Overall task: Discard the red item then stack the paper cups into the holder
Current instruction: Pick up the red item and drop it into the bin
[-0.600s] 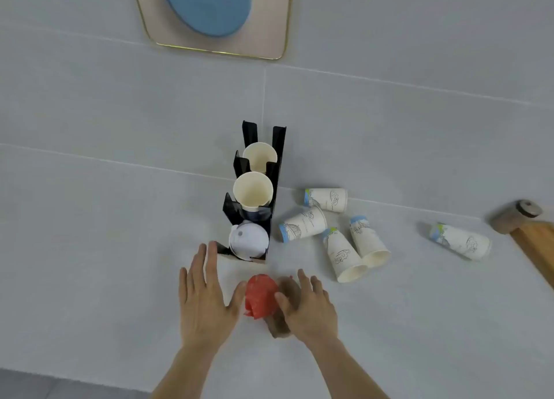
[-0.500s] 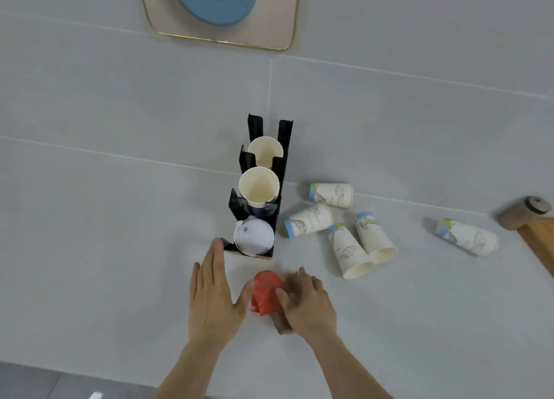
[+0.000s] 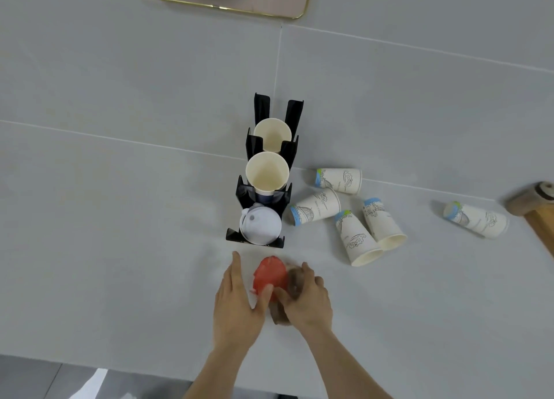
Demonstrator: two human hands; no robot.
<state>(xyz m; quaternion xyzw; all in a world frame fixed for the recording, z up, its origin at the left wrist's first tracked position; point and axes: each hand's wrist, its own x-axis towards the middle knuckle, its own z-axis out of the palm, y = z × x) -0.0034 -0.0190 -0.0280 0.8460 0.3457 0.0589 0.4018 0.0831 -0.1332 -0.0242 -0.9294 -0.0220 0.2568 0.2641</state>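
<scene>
You were on the first step: the red item (image 3: pixel 270 274) lay on the counter (image 3: pixel 120 218) just in front of the holder (image 3: pixel 263 188), pinched between your two hands. Your left hand (image 3: pixel 236 302) lay mostly flat, its thumb touching the item; your right hand (image 3: pixel 305 299) curled loosely against its other side, over something brown. Five cups (image 3: pixel 359 236) lay tipped to the right, unstacked. Next you needed to close on it, lift and bin it.
</scene>
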